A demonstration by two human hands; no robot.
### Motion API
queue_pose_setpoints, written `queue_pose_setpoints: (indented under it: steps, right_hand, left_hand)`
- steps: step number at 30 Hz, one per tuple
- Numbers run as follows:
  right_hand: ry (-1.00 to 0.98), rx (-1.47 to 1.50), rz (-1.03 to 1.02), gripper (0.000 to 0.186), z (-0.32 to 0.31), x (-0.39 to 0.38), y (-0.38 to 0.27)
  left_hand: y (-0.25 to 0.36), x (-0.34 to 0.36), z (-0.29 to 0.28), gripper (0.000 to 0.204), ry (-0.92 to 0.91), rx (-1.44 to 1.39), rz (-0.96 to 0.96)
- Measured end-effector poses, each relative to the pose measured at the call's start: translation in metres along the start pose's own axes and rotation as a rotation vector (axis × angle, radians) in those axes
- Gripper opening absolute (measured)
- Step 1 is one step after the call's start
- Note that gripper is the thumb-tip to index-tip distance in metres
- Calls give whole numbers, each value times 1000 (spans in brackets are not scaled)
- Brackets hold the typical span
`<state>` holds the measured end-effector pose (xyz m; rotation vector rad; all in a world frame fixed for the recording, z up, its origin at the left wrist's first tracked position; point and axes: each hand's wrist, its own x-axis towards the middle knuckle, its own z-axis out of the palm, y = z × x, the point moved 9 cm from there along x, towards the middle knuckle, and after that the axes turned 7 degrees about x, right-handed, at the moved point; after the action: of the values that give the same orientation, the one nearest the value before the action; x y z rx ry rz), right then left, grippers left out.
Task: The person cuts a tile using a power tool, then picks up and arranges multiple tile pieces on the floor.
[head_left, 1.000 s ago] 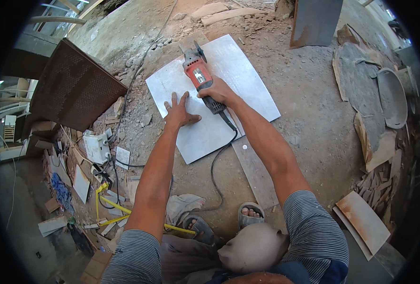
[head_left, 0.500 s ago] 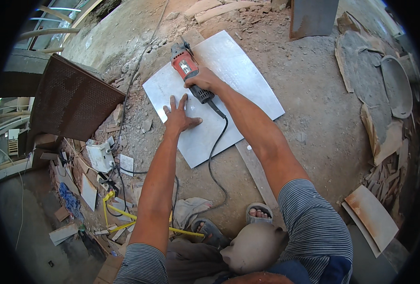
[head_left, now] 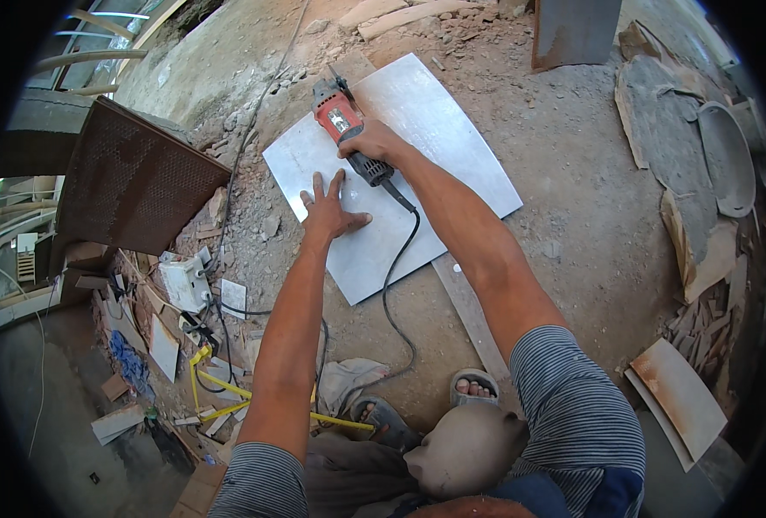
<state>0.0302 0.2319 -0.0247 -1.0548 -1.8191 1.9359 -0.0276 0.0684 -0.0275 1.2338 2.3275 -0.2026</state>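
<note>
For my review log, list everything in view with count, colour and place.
Angle grinder: one, red and black, over the slab
Slab: at least one, pale grey, centre
Cord: one, black, trailing from the grinder
Board: one, brownish, partly under the slab
Rubble: uncounted, greyish, left of the slab
Perforated panel: one, brown, upper left
Box: one, white, left
Bars: several, yellow, lower left
Cloth: one, blue, far left
Oval basin: one, grey, far right
Upright panel: one, grey, top right
Flat sheets: at least two, pale, brown-stained, lower right
Sandals: two, grey, lower centre
Sleeves: two, striped, lower edge
Left hand: one, bare, spread on the slab
Right hand: one, bare, gripping the grinder
</note>
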Motion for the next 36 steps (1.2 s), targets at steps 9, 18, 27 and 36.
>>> queue_pose_setpoints:
  steps: [9, 18, 27, 36]
  right_hand:
    - [-41, -26, 39, 36, 1, -22, 10]
    - [-62, -32, 86, 65, 3, -64, 10]
    - [-39, -57, 94, 70, -4, -80, 35]
    - [-7, -46, 120, 61, -7, -113, 28]
  left_hand:
    - [-3, 0, 3, 118, -15, 4, -31]
    - [-11, 2, -1, 116, 27, -3, -5]
    - [-3, 2, 1, 116, 18, -21, -14]
    - [-10, 9, 8, 117, 10, -18, -24]
